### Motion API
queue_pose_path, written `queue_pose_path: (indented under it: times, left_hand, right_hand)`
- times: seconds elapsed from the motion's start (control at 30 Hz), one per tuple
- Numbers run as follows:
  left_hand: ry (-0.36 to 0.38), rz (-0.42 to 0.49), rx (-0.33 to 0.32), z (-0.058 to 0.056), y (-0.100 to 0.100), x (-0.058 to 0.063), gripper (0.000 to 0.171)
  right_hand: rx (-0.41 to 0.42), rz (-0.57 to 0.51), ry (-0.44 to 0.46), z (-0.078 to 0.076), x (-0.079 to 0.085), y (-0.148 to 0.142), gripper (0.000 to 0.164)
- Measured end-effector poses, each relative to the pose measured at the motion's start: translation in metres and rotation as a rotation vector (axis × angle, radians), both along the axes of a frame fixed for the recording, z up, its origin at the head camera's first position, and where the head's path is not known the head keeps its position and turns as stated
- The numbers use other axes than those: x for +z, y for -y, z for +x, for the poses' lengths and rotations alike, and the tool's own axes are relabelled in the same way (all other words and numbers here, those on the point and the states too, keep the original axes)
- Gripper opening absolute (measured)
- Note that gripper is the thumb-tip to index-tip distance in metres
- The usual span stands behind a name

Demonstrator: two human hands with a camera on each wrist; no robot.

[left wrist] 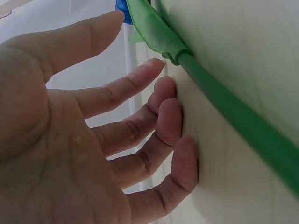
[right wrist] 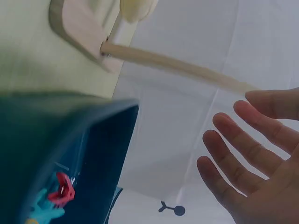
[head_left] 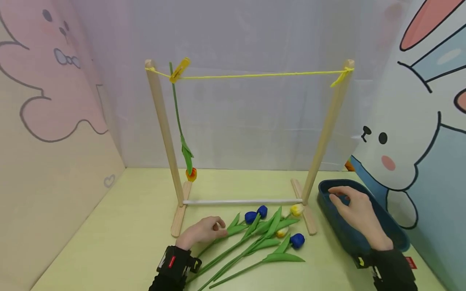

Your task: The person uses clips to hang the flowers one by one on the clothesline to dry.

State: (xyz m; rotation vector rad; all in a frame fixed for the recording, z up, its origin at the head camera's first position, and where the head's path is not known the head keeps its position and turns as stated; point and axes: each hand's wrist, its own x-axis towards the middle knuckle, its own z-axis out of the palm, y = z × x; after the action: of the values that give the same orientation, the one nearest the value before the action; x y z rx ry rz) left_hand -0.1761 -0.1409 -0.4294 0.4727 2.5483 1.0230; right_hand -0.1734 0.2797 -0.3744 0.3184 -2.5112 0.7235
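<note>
My left hand [head_left: 204, 231] is beside the left end of a bunch of artificial tulips, its fingers loosely bent and holding nothing. A green tulip stem [left wrist: 233, 116] passes just beyond those fingertips in the left wrist view. Among the flowers lie a blue tulip [head_left: 297, 241] and a yellow-white tulip [head_left: 296, 209]. Over a dark blue bin [head_left: 327, 214] hovers my right hand [head_left: 354, 212], empty, with relaxed fingers. Inside the bin, the right wrist view shows a red clothespin [right wrist: 62, 190] and a light blue one [right wrist: 44, 210], both partly cut off.
A wooden frame [head_left: 324, 133] carries a yellow string [head_left: 255, 75] between its posts. From the string's left end an orange tulip [head_left: 191, 174] hangs head down, held by a yellow clothespin [head_left: 180, 70]. A white rod [head_left: 242, 201] joins the frame's feet.
</note>
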Motion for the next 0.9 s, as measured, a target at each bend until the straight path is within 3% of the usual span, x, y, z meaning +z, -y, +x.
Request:
queue_pose_path:
  times: [0.13,0.37,0.7,0.9]
  left_hand:
    - [0.019,0.009,0.022,-0.001,0.001,0.000,0.030]
    - [0.033,0.012,0.023,-0.003,0.002,-0.003,0.033]
    - [0.028,0.020,0.015,-0.004,0.003,-0.001,0.034]
    - [0.041,0.029,0.022,-0.003,0.001,-0.001,0.034]
  right_hand:
    - [-0.007,0.023,0.086,-0.004,0.007,-0.013,0.023]
    - [-0.007,0.103,0.347,-0.011,0.019,-0.037,0.033]
    - [0.084,0.285,0.442,-0.043,0.036,-0.059,0.027]
    - [0.033,0.407,0.594,-0.061,0.036,-0.068,0.018]
